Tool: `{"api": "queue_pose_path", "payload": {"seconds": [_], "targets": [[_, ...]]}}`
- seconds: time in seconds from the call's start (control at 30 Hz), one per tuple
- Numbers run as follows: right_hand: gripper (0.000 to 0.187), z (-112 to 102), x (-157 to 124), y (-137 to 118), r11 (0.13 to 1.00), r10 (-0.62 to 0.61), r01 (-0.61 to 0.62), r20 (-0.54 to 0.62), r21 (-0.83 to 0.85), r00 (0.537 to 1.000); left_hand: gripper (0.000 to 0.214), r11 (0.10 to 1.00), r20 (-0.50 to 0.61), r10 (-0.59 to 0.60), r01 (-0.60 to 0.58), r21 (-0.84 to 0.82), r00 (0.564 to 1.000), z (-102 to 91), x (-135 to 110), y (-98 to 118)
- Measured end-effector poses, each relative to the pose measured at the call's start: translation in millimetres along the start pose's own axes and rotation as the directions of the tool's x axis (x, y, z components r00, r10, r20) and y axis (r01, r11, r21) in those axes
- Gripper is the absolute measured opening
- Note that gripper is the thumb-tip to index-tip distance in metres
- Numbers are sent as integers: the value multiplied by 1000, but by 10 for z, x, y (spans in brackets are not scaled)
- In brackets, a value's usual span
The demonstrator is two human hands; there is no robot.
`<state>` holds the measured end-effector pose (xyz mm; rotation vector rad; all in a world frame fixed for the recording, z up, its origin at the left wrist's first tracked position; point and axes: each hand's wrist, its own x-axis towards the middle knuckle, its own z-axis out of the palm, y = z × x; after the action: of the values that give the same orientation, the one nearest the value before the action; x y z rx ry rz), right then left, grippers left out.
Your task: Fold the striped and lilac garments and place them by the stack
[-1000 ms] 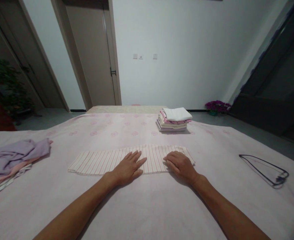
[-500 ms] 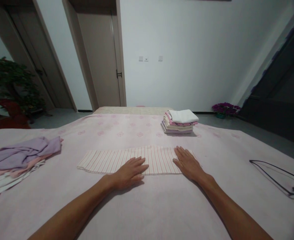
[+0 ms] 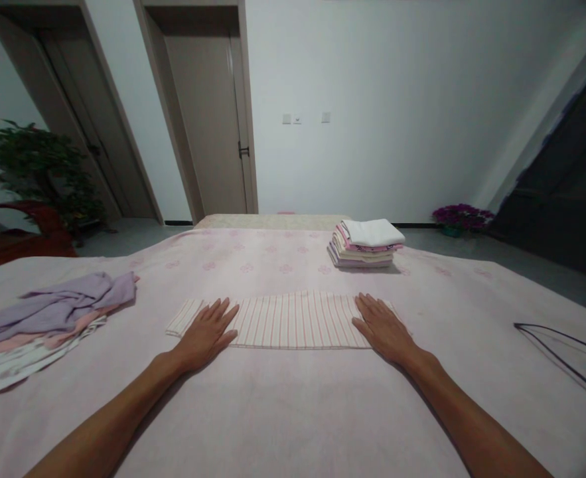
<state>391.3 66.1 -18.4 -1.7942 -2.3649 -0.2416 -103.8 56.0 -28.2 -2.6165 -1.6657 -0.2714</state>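
A long folded cloth garment (image 3: pixel 293 322), white with thin reddish stripes, lies flat across the bed in front of me. Its exact kind cannot be made out. My left hand (image 3: pixel 207 335) rests palm down near its left end, fingers spread. Close to the right end, my right hand (image 3: pixel 383 328) also presses flat on the fabric with the fingers stretched out. Both palms cover small parts of the striped cloth.
A stack of folded clothes (image 3: pixel 365 245) stands beyond my right hand. On the left lies a loose pile of clothes (image 3: pixel 68 309), lilac on top. A black wire hanger (image 3: pixel 561 348) is at the right. Pink sheet (image 3: pixel 293 411) covers the bed.
My left hand has slid leftward along the striped cloth, from its middle to near its left end. My right hand stays on the right end. The view has shifted slightly left.
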Motion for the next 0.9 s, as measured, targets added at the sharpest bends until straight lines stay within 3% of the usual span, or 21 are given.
{"api": "queue_pose_path", "payload": {"seconds": [0.1, 0.17, 0.27, 0.33, 0.5, 0.67, 0.77, 0.9], "targets": [[68, 3, 2, 3, 1000, -1, 1, 4, 9, 1000, 60, 993, -53, 8, -14, -117, 999, -29, -69, -29], [68, 13, 1, 6, 1000, -4, 4, 1, 14, 1000, 54, 965, -133, -95, 59, -257, 987, -76, -73, -80], [68, 21, -4, 3, 1000, -4, 4, -9, 19, 1000, 49, 884, -238, -358, 246, -396, 903, -176, -50, -196], [69, 20, -8, -2, 1000, 1, 0, -8, 18, 1000, 48, 861, -253, -469, 374, -344, 846, -244, -45, -283], [68, 35, -15, 6, 1000, -11, 11, -22, 15, 1000, 68, 780, -87, -626, 619, -93, 775, -370, -103, -456], [66, 73, -18, 20, 1000, -19, 20, -51, 16, 999, 81, 698, 49, -701, 699, -151, 711, -440, -141, -569], [64, 59, -26, 2, 1000, -22, 22, -67, -7, 997, 74, 674, 101, -707, 711, -201, 699, -431, -128, -657], [62, 36, -43, -27, 999, 5, -10, -108, -46, 994, 57, 682, 99, -685, 684, -259, 721, -377, -103, -793]]}}
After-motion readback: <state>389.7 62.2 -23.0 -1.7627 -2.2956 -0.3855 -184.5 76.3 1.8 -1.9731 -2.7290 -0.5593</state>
